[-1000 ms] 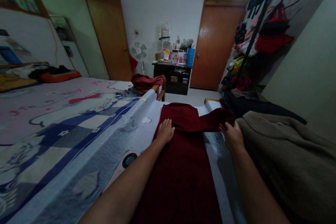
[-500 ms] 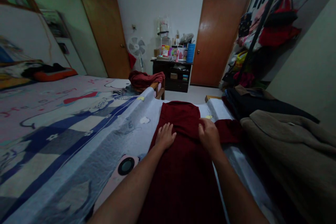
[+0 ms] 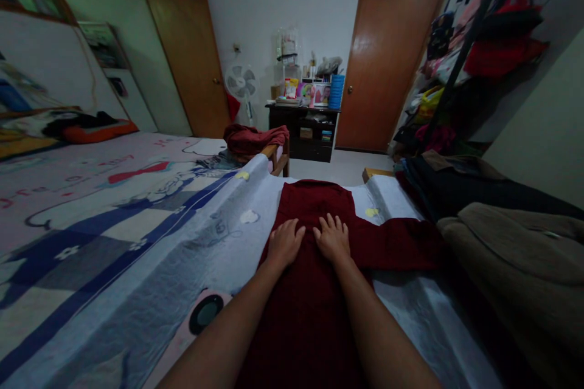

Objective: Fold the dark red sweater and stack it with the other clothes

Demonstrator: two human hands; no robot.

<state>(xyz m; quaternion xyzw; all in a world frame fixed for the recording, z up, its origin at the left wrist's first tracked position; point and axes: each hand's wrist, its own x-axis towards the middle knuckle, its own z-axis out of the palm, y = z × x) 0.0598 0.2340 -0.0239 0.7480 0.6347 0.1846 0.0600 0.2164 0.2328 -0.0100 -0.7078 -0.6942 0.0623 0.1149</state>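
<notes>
A dark red long-sleeved top (image 3: 310, 322) lies spread lengthwise on the pale blue bedding, its narrower end pointing away from me. One sleeve (image 3: 401, 243) stretches out to the right. My left hand (image 3: 286, 242) rests flat on the left part of the top, fingers extended. Beside it, a short gap away, my right hand (image 3: 333, 238) presses on the cloth with its fingers spread. Neither hand grips anything. A pink object with a round black window (image 3: 206, 314) lies left of my left forearm and is partly hidden by it.
Folded clothes, a brown-grey one (image 3: 515, 249) and a dark navy one (image 3: 493, 185), are stacked at right. A reddish bundle (image 3: 253, 141) sits by the wooden bed frame. Behind stand a fan (image 3: 241, 82) and a black cabinet (image 3: 301, 134). A patterned bed (image 3: 104, 194) extends left.
My right hand has moved left from the top's right edge onto its middle and flattened out. The right sleeve now lies more fully extended. My left hand stays on the cloth.
</notes>
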